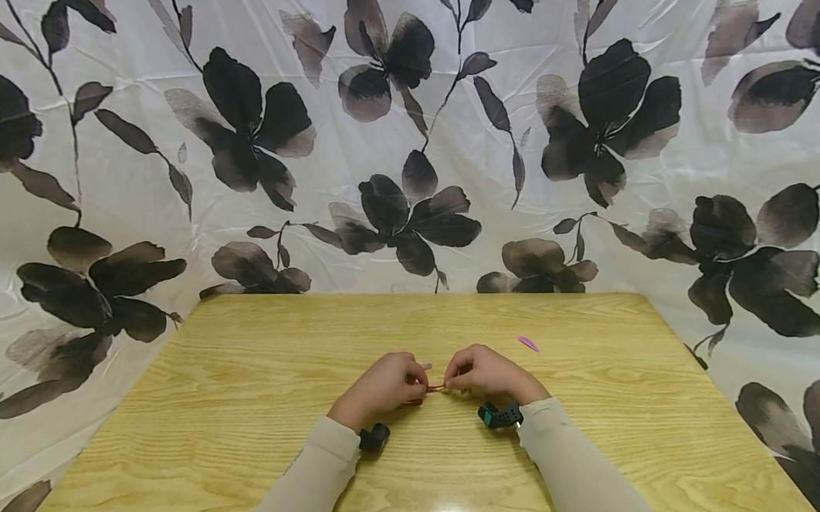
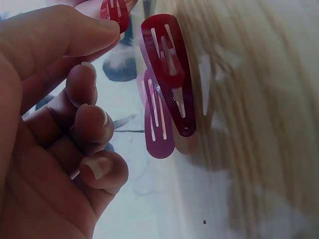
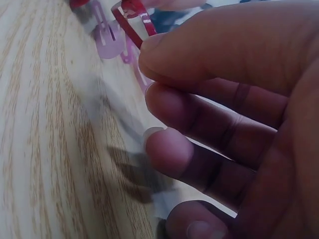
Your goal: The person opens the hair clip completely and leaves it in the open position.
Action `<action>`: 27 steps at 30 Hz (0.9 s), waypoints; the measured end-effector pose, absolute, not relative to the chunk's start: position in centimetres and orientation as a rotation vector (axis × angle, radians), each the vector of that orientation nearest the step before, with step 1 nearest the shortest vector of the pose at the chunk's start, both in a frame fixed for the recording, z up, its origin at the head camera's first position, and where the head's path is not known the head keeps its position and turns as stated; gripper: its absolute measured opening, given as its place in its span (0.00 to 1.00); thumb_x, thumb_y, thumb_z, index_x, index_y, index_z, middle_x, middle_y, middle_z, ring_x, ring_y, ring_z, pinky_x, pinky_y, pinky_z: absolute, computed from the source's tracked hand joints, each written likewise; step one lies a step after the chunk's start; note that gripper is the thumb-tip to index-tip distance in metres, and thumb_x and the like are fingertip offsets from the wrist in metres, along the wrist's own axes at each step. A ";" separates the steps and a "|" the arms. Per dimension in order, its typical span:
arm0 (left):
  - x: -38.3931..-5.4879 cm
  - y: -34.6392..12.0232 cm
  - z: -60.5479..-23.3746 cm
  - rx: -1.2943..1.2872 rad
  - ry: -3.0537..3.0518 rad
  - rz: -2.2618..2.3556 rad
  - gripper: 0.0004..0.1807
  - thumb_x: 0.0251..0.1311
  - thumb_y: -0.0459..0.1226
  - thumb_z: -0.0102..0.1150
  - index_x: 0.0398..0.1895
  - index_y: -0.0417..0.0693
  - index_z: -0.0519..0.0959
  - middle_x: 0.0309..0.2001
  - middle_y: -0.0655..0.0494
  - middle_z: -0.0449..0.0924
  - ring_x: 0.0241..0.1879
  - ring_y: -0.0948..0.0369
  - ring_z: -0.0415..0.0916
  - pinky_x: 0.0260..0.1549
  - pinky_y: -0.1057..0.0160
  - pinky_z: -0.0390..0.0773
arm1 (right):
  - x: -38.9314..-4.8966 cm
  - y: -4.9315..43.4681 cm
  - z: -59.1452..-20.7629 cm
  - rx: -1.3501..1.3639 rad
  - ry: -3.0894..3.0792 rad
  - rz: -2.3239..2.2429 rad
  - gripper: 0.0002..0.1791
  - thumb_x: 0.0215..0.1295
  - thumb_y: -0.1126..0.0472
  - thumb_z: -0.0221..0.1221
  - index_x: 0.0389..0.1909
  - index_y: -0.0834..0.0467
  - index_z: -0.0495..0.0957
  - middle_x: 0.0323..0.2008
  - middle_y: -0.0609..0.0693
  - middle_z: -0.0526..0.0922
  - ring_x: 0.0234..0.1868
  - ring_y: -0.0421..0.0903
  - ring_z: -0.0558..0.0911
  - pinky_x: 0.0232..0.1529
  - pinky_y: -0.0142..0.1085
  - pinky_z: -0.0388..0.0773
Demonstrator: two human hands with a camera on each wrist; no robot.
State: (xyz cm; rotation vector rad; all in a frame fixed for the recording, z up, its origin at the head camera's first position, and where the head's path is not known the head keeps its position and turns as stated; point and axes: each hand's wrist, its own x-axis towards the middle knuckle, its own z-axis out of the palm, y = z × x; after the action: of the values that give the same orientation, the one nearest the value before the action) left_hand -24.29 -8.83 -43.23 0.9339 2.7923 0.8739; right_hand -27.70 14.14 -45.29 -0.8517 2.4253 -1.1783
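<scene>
Between both hands is a red snap hair clip [image 1: 435,388]. My left hand [image 1: 392,382] pinches one end of this clip [image 2: 117,17] with thumb and forefinger, its other fingers bent below. The thumb and forefinger of my right hand [image 1: 489,373] pinch the opposite end; in the right wrist view the clip [image 3: 128,31] has its frame spread apart. Another red snap clip [image 2: 185,64] lies on the table beside the left hand, partly over a purple clip [image 2: 158,147]. A pale purple clip [image 3: 110,49] shows past the right fingertips.
A bright pink clip [image 1: 528,344] lies apart, beyond the right hand. The wood-grain table [image 1: 253,450] ends at a white curtain [image 1: 321,160] with dark flowers. Dark wrist devices [image 1: 499,415] sit at both cuffs.
</scene>
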 end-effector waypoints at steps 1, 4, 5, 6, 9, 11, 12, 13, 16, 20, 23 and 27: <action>-24.2 -8.8 -43.2 0.940 2.790 0.876 0.04 0.59 0.36 0.64 0.29 0.48 0.87 0.27 0.63 0.73 0.37 0.60 0.76 0.28 0.69 0.70 | -27.7 14.1 -45.3 -0.855 2.428 -1.173 0.03 0.61 0.59 0.64 0.30 0.49 0.86 0.32 0.43 0.84 0.30 0.41 0.74 0.33 0.35 0.72; -24.2 -8.7 -43.1 0.941 2.798 0.859 0.04 0.58 0.36 0.65 0.29 0.47 0.87 0.28 0.62 0.73 0.43 0.58 0.78 0.30 0.69 0.71 | -27.6 14.1 -45.3 -0.859 2.439 -1.155 0.03 0.61 0.58 0.65 0.29 0.48 0.86 0.31 0.43 0.84 0.30 0.41 0.74 0.33 0.35 0.73; -24.1 -8.7 -43.1 0.943 2.805 0.846 0.04 0.58 0.36 0.65 0.29 0.48 0.87 0.28 0.62 0.73 0.43 0.58 0.78 0.30 0.69 0.71 | -27.6 14.1 -45.2 -0.862 2.441 -1.151 0.03 0.61 0.58 0.65 0.29 0.48 0.86 0.31 0.43 0.84 0.30 0.41 0.74 0.33 0.35 0.73; -24.1 -8.6 -43.1 0.941 2.815 0.826 0.04 0.58 0.36 0.64 0.29 0.49 0.87 0.28 0.62 0.73 0.41 0.58 0.78 0.30 0.69 0.70 | -27.6 14.1 -45.3 -0.863 2.443 -1.147 0.03 0.60 0.58 0.65 0.28 0.48 0.86 0.31 0.43 0.84 0.30 0.41 0.74 0.33 0.36 0.73; -24.2 -8.5 -43.2 0.947 2.840 0.768 0.04 0.58 0.36 0.64 0.29 0.51 0.87 0.28 0.63 0.73 0.37 0.60 0.77 0.28 0.70 0.69 | -27.7 14.2 -45.4 -0.866 2.448 -1.136 0.03 0.60 0.58 0.65 0.28 0.49 0.85 0.31 0.43 0.84 0.30 0.42 0.74 0.34 0.36 0.73; -24.2 -8.4 -43.3 0.961 2.853 0.741 0.04 0.58 0.36 0.64 0.28 0.52 0.87 0.28 0.62 0.73 0.36 0.60 0.77 0.26 0.70 0.68 | -27.7 14.2 -45.5 -0.872 2.447 -1.130 0.03 0.61 0.58 0.65 0.28 0.49 0.86 0.32 0.43 0.84 0.32 0.42 0.75 0.36 0.37 0.74; -24.2 -8.4 -43.3 0.964 2.857 0.733 0.05 0.58 0.36 0.64 0.28 0.52 0.87 0.28 0.62 0.73 0.34 0.61 0.77 0.26 0.69 0.68 | -27.7 14.2 -45.5 -0.873 2.449 -1.123 0.03 0.60 0.59 0.65 0.28 0.49 0.86 0.32 0.43 0.84 0.32 0.42 0.76 0.37 0.37 0.74; -24.1 -8.3 -43.3 0.968 2.862 0.721 0.05 0.58 0.36 0.64 0.27 0.52 0.87 0.28 0.62 0.73 0.34 0.62 0.77 0.26 0.70 0.68 | -27.7 14.2 -45.5 -0.875 2.451 -1.117 0.04 0.61 0.59 0.65 0.28 0.48 0.86 0.32 0.43 0.84 0.33 0.42 0.77 0.38 0.38 0.75; -24.0 -8.2 -43.3 0.970 2.879 0.696 0.05 0.58 0.36 0.64 0.27 0.52 0.87 0.27 0.62 0.73 0.31 0.63 0.75 0.26 0.70 0.68 | -27.6 14.2 -45.4 -0.875 2.456 -1.101 0.05 0.61 0.60 0.65 0.28 0.47 0.86 0.32 0.42 0.84 0.35 0.41 0.79 0.40 0.38 0.76; -23.9 -8.2 -43.4 0.987 2.898 0.667 0.05 0.58 0.36 0.64 0.28 0.52 0.87 0.28 0.62 0.74 0.31 0.64 0.75 0.27 0.70 0.68 | -27.4 14.1 -45.2 -0.875 2.467 -1.077 0.05 0.60 0.61 0.65 0.28 0.48 0.86 0.32 0.42 0.84 0.33 0.41 0.79 0.38 0.37 0.77; -23.9 -8.2 -43.5 1.012 2.907 0.648 0.05 0.58 0.35 0.64 0.28 0.52 0.87 0.28 0.62 0.75 0.34 0.62 0.77 0.28 0.70 0.70 | -27.4 14.1 -45.2 -0.878 2.475 -1.059 0.05 0.60 0.61 0.65 0.28 0.49 0.86 0.31 0.42 0.84 0.32 0.41 0.79 0.37 0.36 0.77; -23.9 -8.2 -43.5 1.025 2.917 0.619 0.04 0.58 0.36 0.64 0.29 0.52 0.87 0.29 0.62 0.76 0.37 0.60 0.79 0.31 0.69 0.72 | -27.3 14.0 -45.1 -0.873 2.477 -1.044 0.04 0.60 0.62 0.65 0.29 0.49 0.86 0.31 0.42 0.84 0.30 0.40 0.79 0.35 0.36 0.77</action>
State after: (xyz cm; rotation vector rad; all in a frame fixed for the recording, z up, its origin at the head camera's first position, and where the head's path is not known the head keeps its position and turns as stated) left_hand -23.91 -8.17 -43.51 1.0253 2.9171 0.6194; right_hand -27.34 13.96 -45.13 -0.8733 2.4775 -1.0439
